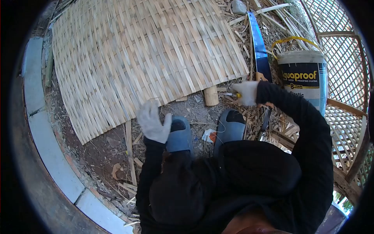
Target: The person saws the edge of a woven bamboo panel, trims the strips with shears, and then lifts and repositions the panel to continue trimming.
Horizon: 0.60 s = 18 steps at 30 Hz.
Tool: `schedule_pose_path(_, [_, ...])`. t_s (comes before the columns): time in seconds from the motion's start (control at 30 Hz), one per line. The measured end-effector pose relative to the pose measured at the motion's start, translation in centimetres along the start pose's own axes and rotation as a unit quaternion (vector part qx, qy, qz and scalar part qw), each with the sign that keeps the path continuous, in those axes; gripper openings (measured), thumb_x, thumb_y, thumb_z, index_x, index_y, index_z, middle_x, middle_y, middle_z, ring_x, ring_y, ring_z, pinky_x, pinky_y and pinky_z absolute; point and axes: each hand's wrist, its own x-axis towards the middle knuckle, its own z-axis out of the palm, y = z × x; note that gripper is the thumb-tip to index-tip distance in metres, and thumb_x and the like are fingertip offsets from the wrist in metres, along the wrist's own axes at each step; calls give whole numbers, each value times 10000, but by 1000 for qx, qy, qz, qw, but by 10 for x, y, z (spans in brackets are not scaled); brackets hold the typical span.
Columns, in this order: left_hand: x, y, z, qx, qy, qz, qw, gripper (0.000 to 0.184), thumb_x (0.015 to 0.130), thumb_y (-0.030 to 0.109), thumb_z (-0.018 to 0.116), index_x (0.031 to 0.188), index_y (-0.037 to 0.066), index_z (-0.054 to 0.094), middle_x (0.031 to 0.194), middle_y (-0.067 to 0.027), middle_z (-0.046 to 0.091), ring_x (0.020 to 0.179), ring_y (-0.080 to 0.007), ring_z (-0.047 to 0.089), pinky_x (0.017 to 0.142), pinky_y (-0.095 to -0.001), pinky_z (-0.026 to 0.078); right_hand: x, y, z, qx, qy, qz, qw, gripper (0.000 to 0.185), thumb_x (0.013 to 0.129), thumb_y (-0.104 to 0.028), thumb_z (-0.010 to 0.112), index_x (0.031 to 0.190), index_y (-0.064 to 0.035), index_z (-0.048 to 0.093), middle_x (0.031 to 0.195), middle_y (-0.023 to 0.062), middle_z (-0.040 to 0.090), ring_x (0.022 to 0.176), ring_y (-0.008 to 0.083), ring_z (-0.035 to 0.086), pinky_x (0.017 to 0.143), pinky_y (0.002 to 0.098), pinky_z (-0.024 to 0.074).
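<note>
A large woven bamboo mat (148, 50) lies in front of me, its near edge just beyond my feet. My left hand (153, 123), in a white glove, is at that edge with its fingers stretched out and thumb apart; whether it touches the mat I cannot tell. To the right, my gloved right hand (247, 93) is closed around a small thing with a yellow part, its kind too blurred to name. A hand saw (258, 43) with a blue blade and wooden handle lies just beyond that hand. A short round piece of wood (211, 96) pokes out from under the mat.
A white Aquaproof bucket (302, 74) with a yellow handle stands at the right, beside a lattice panel (346, 128). Bamboo offcuts (130, 152) litter the ground. Pale blocks (54, 152) form a curb at the left. My blue sandals (180, 132) are between the hands.
</note>
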Motion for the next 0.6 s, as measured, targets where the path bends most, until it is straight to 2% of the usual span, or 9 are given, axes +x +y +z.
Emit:
schedule_pose_path(0.07, [1, 23, 8, -58, -22, 15, 998, 657, 838, 286, 822, 1423, 76, 608, 1454, -174, 551, 1373, -373, 500, 1183, -566, 353, 25, -2, -17, -20, -47, 1, 999, 393, 878, -305, 680, 1094, 23, 690, 954, 285, 738, 928, 462, 737, 838, 507, 584])
schedule_pose_path(0.2, [8, 41, 27, -149, -34, 44, 987, 497, 872, 219, 793, 1328, 82, 651, 1325, -139, 647, 1249, -337, 603, 1070, -490, 461, 56, -14, -29, -91, -59, -3, 994, 381, 866, -304, 675, 1073, 13, 713, 926, 274, 746, 948, 458, 740, 843, 505, 586])
schedule_pose_path(0.33, [15, 48, 34, -224, -107, 109, 963, 320, 908, 205, 758, 1197, 85, 694, 1121, -108, 728, 1082, -319, 692, 935, -449, 535, 69, -20, -31, -136, -42, -29, 989, 399, 849, -302, 669, 1067, 24, 743, 940, 291, 745, 948, 454, 744, 842, 502, 592])
schedule_pose_path(0.4, [14, 51, 42, -231, -136, 135, 954, 288, 916, 202, 746, 1176, 88, 692, 1132, -108, 726, 1081, -319, 690, 929, -453, 536, 66, -26, -37, -150, -36, -41, 987, 424, 815, -307, 671, 1044, 31, 784, 953, 307, 747, 944, 446, 753, 835, 495, 600])
schedule_pose_path(0.5, [9, 53, 53, -241, -160, 164, 943, 227, 930, 198, 721, 1128, 93, 685, 1117, -99, 725, 1057, -316, 694, 914, -455, 540, 67, -27, -31, -85, 20, -74, 993, 412, 816, -312, 667, 1052, 2, 793, 964, 297, 751, 955, 452, 746, 854, 499, 596])
schedule_pose_path(0.6, [4, 55, 62, -257, -179, 168, 935, 231, 926, 180, 720, 1137, 89, 688, 1101, -106, 722, 1050, -328, 690, 919, -456, 541, 69, -28, -36, -109, -10, -65, 992, 449, 949, -424, 659, 1116, -22, 768, 932, 281, 744, 919, 460, 731, 839, 513, 591])
